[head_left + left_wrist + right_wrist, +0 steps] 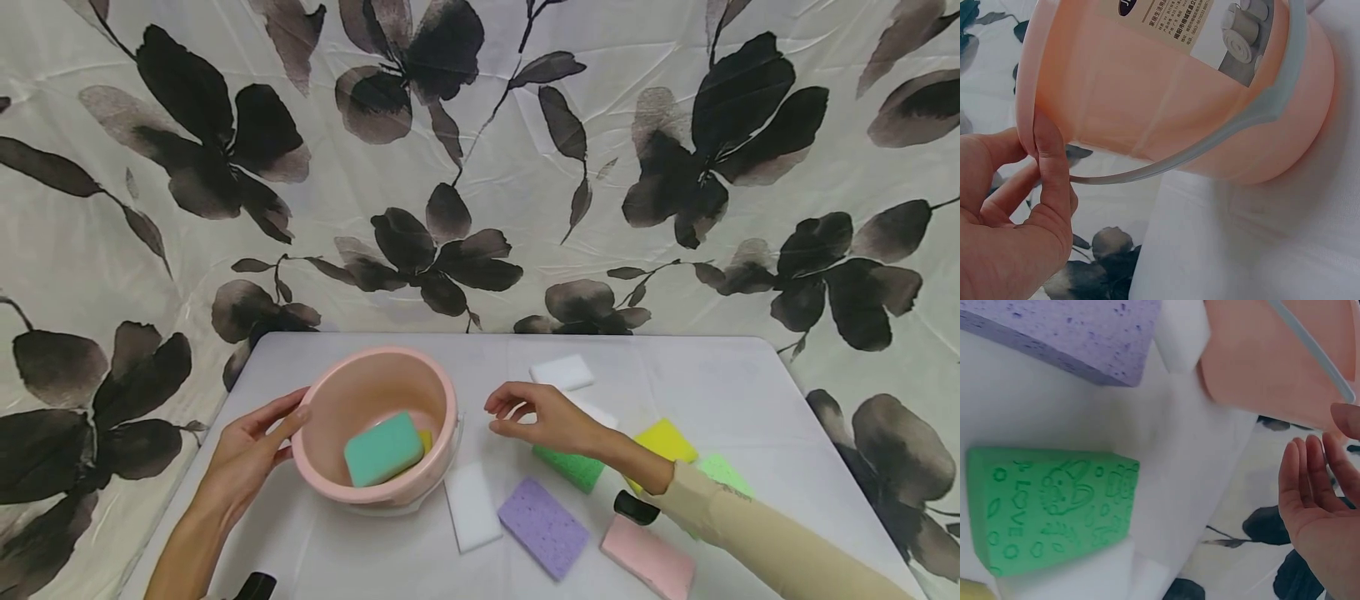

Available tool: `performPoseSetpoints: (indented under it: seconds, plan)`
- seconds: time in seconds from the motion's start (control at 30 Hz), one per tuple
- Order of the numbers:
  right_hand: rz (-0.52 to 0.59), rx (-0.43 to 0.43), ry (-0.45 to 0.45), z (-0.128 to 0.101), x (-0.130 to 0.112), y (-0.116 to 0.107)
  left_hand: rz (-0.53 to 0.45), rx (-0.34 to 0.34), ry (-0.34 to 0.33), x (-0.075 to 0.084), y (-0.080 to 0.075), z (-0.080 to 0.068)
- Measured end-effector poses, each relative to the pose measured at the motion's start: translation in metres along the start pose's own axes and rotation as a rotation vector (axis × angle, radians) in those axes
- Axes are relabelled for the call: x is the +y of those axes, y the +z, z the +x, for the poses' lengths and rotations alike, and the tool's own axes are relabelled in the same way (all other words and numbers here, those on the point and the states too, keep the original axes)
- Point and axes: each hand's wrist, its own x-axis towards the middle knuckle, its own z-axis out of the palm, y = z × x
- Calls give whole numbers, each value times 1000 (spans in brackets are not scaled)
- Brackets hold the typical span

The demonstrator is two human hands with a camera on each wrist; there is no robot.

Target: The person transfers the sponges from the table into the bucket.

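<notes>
1. Both hands show in my head view: the left hand (251, 454) grips the rim of a round pink plastic bucket (330, 404); the right hand (551, 417), fingers loosely bent around nothing, hangs to the bucket's right, well apart from the left. Inside lies a teal rectangular sponge (384, 450), mostly hiding something yellow (426, 440). The right arm partly covers a green foam sponge (573, 468) on the white-covered table (690, 375).
2. From the left wrist I see thumb and fingers pinching the rim; the frame's top cuts off the printed paper label (1191, 31), and the bucket's wall hides its contents.
3. At the right wrist, the frame's edge crops the hand and a speckled purple sponge (1066, 331).
</notes>
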Motion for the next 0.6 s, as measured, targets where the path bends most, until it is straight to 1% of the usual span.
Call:
performPoseSetpoints:
  seconds: [0.13, 0.37, 0.6]
  plan:
    - [-10, 1, -2, -8, 7, 3, 8, 3, -6, 0, 1, 0]
    - [-20, -9, 22, -22, 15, 8, -2, 9, -24, 1, 1, 0]
    - [3, -59, 29, -35, 28, 14, -8, 14, -28, 1, 2, 0]
